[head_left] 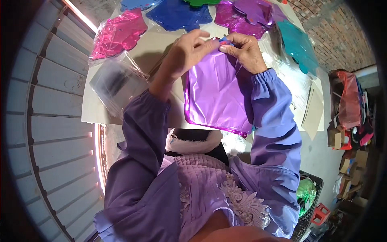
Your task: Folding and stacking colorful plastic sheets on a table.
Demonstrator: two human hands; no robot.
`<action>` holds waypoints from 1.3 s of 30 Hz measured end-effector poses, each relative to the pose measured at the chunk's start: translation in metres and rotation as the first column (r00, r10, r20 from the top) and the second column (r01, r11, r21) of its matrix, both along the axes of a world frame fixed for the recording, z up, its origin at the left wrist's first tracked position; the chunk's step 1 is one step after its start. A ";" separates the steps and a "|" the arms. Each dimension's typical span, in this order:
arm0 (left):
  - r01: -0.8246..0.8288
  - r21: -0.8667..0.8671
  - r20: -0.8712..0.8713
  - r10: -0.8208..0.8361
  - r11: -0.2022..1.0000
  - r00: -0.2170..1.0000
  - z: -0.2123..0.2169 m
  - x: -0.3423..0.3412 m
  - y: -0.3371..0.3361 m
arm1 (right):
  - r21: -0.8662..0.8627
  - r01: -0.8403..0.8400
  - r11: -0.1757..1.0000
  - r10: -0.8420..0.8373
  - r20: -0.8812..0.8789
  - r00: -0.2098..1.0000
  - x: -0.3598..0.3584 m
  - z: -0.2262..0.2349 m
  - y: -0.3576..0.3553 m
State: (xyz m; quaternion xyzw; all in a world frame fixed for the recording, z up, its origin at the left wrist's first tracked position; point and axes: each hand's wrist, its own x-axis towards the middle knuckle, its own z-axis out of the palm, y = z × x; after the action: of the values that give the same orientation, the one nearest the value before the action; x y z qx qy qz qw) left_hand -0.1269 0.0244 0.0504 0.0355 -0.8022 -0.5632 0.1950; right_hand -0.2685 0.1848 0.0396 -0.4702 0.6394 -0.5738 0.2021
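Note:
A flat, shiny purple foil sheet point(219, 88), darker pink-purple along its border, hangs over the near edge of the table. At its far end my left hand point(188, 51) pinches it between thumb and fingers, some fingertips raised. Close beside it, my right hand point(246, 51) is closed on the same end, thumb against forefinger. A small blue and red bit point(224, 41) shows between the two hands; what it is I cannot make out. The fingers partly cover the far edge of the sheet.
On the pale table point(94, 115) lie a pink foil piece point(119, 34), a dark blue one point(179, 15), purple ones point(246, 18) and a teal one point(300, 44). Clear plastic bags point(117, 84) lie left. A black basket point(312, 218) stands right of my body.

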 end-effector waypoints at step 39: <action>-0.035 -0.260 0.235 0.098 0.965 0.967 -0.035 -0.016 0.006 | 0.005 0.094 0.996 -0.062 -0.713 0.698 0.002 -0.013 -0.009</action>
State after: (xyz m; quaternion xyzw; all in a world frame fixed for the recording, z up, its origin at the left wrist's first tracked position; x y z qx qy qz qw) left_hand -0.1431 0.0305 0.0151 0.1068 -0.8840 -0.4402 0.1159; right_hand -0.2666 0.1758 0.0271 -0.6235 0.6988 -0.3426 -0.0754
